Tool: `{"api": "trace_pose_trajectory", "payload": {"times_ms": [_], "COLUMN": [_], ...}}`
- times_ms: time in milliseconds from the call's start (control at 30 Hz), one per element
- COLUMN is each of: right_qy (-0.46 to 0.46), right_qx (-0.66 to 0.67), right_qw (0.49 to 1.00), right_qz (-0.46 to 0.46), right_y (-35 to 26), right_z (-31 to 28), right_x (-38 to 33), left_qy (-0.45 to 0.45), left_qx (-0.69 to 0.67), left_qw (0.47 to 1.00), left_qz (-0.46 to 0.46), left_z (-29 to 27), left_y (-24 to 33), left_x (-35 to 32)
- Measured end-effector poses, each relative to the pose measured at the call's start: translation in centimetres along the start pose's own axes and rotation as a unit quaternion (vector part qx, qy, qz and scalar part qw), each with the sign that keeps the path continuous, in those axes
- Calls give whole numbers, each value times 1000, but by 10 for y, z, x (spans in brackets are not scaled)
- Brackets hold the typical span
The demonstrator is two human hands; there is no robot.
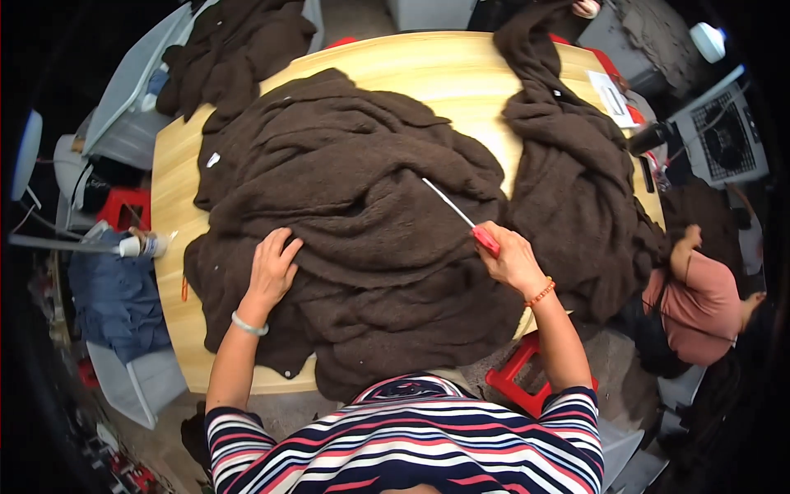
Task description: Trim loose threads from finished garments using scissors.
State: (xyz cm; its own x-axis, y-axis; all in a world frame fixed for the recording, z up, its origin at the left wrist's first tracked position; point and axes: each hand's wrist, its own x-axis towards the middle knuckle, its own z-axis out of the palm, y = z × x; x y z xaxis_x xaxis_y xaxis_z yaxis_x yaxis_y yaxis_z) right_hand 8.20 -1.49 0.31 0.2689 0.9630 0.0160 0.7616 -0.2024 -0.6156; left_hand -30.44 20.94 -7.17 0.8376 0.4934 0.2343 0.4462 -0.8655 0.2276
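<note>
While the right grip [512, 260] holds a tool [485, 239] — fabric [354, 189] lies beneath

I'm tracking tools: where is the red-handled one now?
In the head view, the red-handled tool is right of centre, in the right hand, its metal shaft over the brown cloth.

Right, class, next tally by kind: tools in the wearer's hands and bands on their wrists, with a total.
Tools: 1 (red-handled tool with a thin shaft, in the right hand)
Wrist bands: 2 (pale bangle on the left wrist, orange beaded bracelet on the right)
Total: 3
</note>
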Motion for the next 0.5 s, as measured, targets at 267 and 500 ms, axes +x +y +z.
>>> {"api": "trace_pose_trajectory", "payload": {"times_ms": [267, 500], "right_qy": [-34, -9], "right_qx": [55, 34], "right_qw": [995, 994], "right_qz": [-82, -99], "right_y": [-45, -60], "right_z": [32, 97], "right_x": [-9, -2], "left_qy": [78, 12], "left_qx": [-123, -380], "left_qw": [989, 922], "left_qz": [-26, -70], "left_z": [-58, -150], "left_y": [41, 114], "left_x": [20, 33]}}
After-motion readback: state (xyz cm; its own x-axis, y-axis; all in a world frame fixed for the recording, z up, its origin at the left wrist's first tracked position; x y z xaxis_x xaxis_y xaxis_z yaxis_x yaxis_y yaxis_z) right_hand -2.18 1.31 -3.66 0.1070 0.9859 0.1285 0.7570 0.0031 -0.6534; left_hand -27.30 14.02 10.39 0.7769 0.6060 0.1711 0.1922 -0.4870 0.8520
